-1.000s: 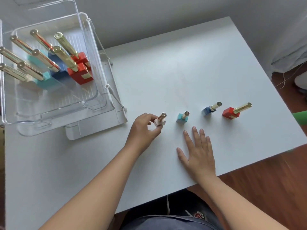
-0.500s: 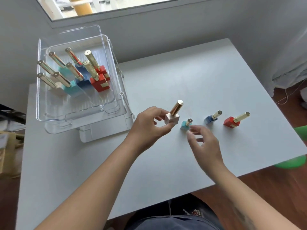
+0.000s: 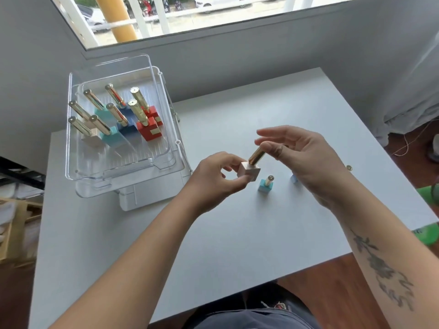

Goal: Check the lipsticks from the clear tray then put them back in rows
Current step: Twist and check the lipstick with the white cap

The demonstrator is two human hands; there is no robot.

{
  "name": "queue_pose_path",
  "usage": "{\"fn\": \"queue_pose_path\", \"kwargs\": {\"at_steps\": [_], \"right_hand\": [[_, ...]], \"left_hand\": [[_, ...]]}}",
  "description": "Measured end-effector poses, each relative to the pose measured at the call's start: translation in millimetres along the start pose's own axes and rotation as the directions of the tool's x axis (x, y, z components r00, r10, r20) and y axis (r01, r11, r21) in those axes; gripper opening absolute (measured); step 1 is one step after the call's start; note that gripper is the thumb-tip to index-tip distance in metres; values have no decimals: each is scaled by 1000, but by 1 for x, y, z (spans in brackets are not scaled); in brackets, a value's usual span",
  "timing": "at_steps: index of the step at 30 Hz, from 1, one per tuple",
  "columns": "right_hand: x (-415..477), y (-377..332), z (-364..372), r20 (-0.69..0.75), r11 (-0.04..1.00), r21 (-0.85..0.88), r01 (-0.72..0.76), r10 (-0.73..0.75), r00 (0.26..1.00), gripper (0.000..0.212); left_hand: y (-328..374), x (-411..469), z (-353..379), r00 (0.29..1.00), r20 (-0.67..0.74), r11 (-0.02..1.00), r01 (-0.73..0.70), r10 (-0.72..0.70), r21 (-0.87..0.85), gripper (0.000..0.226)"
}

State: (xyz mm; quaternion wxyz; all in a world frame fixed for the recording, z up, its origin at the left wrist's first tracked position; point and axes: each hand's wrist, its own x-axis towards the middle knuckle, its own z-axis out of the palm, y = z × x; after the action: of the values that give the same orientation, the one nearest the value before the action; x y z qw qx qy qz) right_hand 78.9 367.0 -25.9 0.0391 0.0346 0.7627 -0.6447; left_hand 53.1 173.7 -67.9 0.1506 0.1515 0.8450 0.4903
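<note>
Above the white table, the left hand pinches the square base of a white lipstick, thumb and fingertips clamped on its block, lifting it clear of the surface and tilting it. Up top, the right hand has thumb and forefinger closed around the upper end of its gold cap, the other fingers fanned loose. Just beneath, a teal lipstick stands upright on the table, and a light blue lipstick peeks out from behind the right palm, mostly hidden. One gold cap tip shows past the right wrist; what it belongs to I cannot tell. Over to the left sits the clear tray, and inside it eight lipsticks stand in two rows at the back: white, teal, blue and red bases, with the front red lipstick the nearest to the tray's right wall.
</note>
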Motion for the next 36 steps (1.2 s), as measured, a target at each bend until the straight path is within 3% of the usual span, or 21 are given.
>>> {"fn": "queue_pose_path", "kwargs": {"at_steps": [5,13,19,23,30,34,36], "right_hand": [[0,2,1,-47,1000,-7,-28,27,999,17],[0,1,1,-191,998,67,-14,27,981,8],[-2,-3,-3,-183,997,76,-19,33,983,14],[-6,-4,-10,-70,988,134,-73,83,994,22],[-6,-2,-9,-89,991,111,-76,86,992,13],[-6,-3,-12,-87,989,123,-77,88,992,40],[-5,-3,-18,-54,986,153,-73,82,995,44]], "left_hand": [[2,3,-5,997,33,990,66,-63,-127,13],[7,-1,-7,988,73,876,154,-136,-457,12],[11,-2,-6,986,104,846,163,-128,-507,16],[11,-1,-7,985,111,827,171,-132,-535,17],[9,-1,-6,981,137,764,195,-139,-615,19],[11,-2,-4,981,134,753,196,-143,-628,19],[14,-1,-2,981,127,745,192,-144,-639,20]]}}
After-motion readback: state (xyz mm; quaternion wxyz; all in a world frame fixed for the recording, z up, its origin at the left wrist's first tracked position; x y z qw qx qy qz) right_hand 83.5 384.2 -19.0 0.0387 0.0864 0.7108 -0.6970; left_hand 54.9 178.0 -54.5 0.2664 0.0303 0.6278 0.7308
